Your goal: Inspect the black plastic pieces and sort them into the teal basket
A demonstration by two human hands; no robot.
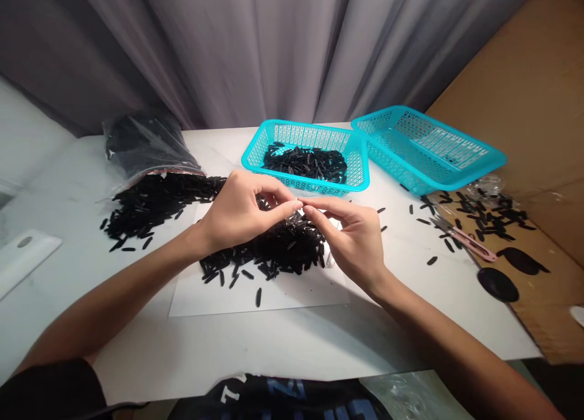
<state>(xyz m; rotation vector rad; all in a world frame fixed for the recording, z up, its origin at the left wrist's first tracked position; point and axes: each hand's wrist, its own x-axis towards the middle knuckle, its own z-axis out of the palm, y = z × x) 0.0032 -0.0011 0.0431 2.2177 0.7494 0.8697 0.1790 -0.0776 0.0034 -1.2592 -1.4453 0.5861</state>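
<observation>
Both hands meet fingertip to fingertip above a pile of small black pieces [292, 247] on a white sheet [191, 301]. My left hand [249, 207] is closed in a pinch, thumb against index finger. Opposite it, my right hand [351, 231] pinches too, its tips touching or nearly touching the left ones. Whatever lies between the fingertips is too small to make out. Just behind the hands stands a turquoise basket [253, 155] holding many black pieces.
A second turquoise basket [474, 161] tilts at the right, near pink-handled scissors [474, 244], scattered black pieces and two dark oval pads [498, 284]. At the left, a clear bag [150, 143] spills black pieces [146, 207]. A white object [31, 256] lies far left.
</observation>
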